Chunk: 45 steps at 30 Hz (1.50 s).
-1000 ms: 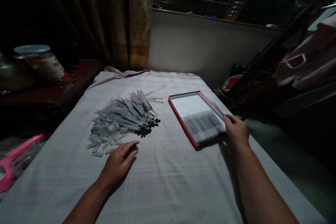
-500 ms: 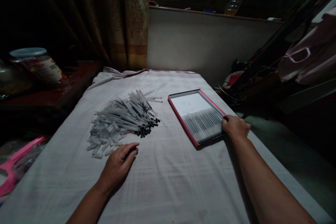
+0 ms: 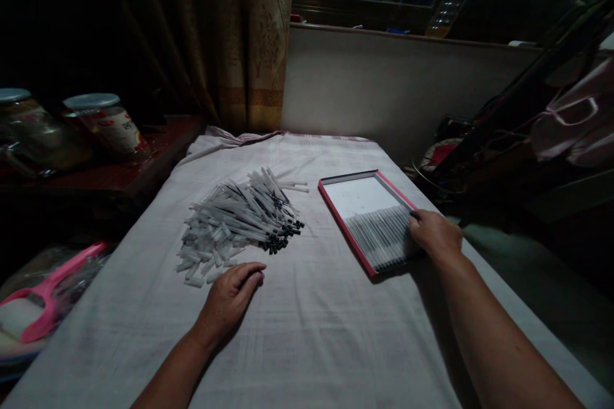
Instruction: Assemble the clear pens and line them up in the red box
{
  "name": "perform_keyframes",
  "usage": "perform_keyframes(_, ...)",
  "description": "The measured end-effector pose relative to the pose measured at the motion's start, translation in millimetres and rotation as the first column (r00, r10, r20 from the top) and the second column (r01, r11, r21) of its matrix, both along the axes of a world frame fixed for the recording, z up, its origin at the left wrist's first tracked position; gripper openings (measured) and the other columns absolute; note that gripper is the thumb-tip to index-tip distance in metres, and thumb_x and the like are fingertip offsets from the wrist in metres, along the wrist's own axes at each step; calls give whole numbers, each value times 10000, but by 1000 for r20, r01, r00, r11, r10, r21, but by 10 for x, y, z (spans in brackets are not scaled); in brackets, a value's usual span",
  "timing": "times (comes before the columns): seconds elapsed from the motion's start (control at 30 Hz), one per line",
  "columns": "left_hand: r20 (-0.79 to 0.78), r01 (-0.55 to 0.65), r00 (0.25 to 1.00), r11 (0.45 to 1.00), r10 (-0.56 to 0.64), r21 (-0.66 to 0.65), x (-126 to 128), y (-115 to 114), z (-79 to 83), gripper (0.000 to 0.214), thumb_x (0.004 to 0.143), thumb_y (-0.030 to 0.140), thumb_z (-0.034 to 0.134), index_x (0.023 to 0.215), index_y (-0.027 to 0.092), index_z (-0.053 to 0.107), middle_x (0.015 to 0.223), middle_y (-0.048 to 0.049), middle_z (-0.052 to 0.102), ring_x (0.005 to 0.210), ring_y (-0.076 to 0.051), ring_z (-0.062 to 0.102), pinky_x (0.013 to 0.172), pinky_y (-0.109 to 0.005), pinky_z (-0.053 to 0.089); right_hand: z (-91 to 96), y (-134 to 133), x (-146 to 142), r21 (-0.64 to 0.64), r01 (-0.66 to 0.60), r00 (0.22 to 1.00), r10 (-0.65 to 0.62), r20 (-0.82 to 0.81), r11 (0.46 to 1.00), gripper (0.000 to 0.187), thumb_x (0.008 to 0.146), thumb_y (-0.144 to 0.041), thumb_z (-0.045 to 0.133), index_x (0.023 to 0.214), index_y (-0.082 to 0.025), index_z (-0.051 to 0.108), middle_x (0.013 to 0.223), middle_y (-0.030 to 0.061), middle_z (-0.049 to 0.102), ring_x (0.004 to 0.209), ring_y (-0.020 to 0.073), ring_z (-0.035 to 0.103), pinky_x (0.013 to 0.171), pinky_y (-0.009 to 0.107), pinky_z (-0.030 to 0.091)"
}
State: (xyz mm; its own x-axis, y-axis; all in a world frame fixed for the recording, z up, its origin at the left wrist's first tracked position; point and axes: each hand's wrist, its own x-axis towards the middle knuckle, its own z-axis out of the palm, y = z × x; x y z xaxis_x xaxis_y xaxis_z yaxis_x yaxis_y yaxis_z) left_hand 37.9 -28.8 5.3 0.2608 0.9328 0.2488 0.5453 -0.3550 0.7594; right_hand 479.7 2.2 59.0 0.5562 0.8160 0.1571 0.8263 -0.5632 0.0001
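Red-rimmed tray (image 3: 341, 225): right hand (image 3: 435, 235), fingers curled over its pen row (image 3: 378, 239), grip unclear. Left hand (image 3: 230, 297) flat, fingers together, beside loose pens (image 3: 240, 220). Likely light, slippery; pinch mid-barrel.

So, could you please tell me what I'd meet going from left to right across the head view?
pink-handled tool → loose pile of pens → red-rimmed tray → right hand

Left hand (image 3: 230, 297) lies flat; right hand (image 3: 434, 234) curled.
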Motion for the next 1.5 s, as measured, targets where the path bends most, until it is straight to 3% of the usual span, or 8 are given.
perform_keyframes(0.13,133,-29,990,990,47,-138,3,29,14,258,899,397,519,856,201,681,666,-6,696,604,-160,669,581,-257,539,104,170,-602,160,-265,963,269,-3,951,305,899,-248,513,1088,-207,750,1121,109,732,1012,266,658,827,340,478)
perform_keyframes(0.33,224,-13,972,974,65,-226,-22,23,28,437,915,528,459,675,186,587,502,19,566,437,-119,545,443,-215,425,6,370,-1806,192,-697,680,722,-127,691,234,909,-201,541,992,-220,759,1017,92,736,943,235,640,826,318,462)
perform_keyframes(0.57,242,2,969,970,58,-242,-31,25,31,462,911,551,451,690,178,609,514,5,577,454,-127,558,459,-222,427,-100,590,-2624,85,-755,638,757,-140,651,256,939,-337,543,1003,-201,751,1024,127,698,978,260,611,808,339,458)
perform_keyframes(0.77,255,27,966,969,37,-244,-27,35,22,450,927,523,443,704,172,615,532,1,593,460,-123,566,471,-217,434,-94,670,-2697,27,-700,701,693,-166,714,250,924,-293,536,938,-184,761,1005,132,699,955,262,635,778,340,478)
perform_keyframes(0.9,214,43,977,981,-1,-189,-26,14,12,426,966,461,420,714,175,612,538,6,601,463,-119,572,480,-216,443,-181,472,-2449,299,-565,722,636,-271,769,225,899,-269,540,919,-187,749,963,102,705,910,236,649,782,328,489)
perform_keyframes(1.03,82,-20,997,986,7,165,-35,-26,24,242,971,341,493,885,189,661,757,-32,702,714,-163,675,684,-267,526,-316,142,-2206,621,-368,522,707,-477,692,202,875,-303,548,860,-189,713,881,67,696,794,186,649,657,269,500)
perform_keyframes(1.17,-102,-109,977,846,189,522,-30,-46,42,297,927,239,594,1222,214,611,1247,-130,642,1211,-269,565,1028,-436,421,-373,-136,-2211,677,-399,325,786,-527,619,137,848,-249,575,816,-189,694,817,49,681,740,169,637,610,251,486)
perform_keyframes(1.5,-195,-24,974,915,111,404,-47,-25,-40,182,986,251,484,1056,202,644,918,-45,743,848,-206,684,960,-449,448,-361,-91,-2378,681,-541,90,839,-537,494,199,911,-250,539,882,-201,729,849,54,713,803,163,660,737,271,515)
